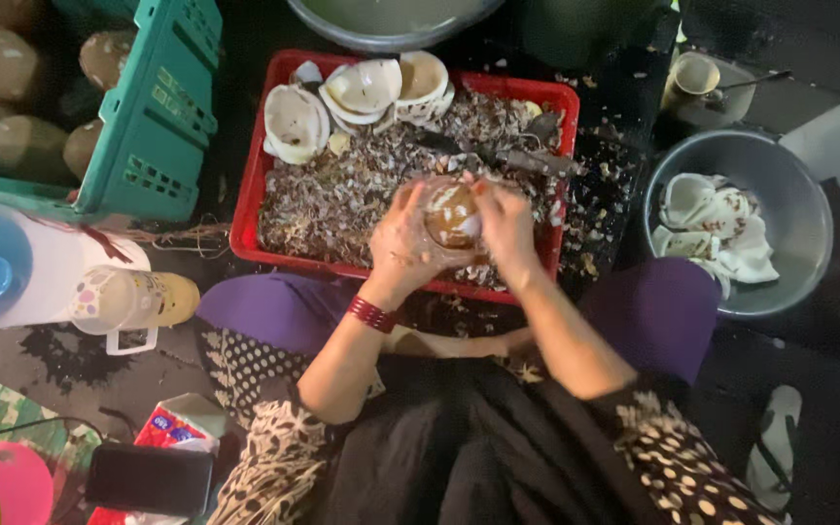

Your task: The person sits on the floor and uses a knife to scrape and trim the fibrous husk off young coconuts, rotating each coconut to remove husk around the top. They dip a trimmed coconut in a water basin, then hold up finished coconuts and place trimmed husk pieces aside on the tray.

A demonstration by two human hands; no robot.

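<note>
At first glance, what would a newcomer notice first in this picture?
Both hands, left hand and right hand, clasp a brown coconut at the centre, over a red crate full of shell scraps. At right, a metal bowl holds white coconut pieces.

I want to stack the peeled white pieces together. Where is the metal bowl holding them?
The metal bowl sits at the right of the head view, beside the red tray, near the right hand.

Both hands (pixel 454 233) cover most of the brown coconut (pixel 452 216); the top metal basin (pixel 391 19) is cut off.
</note>
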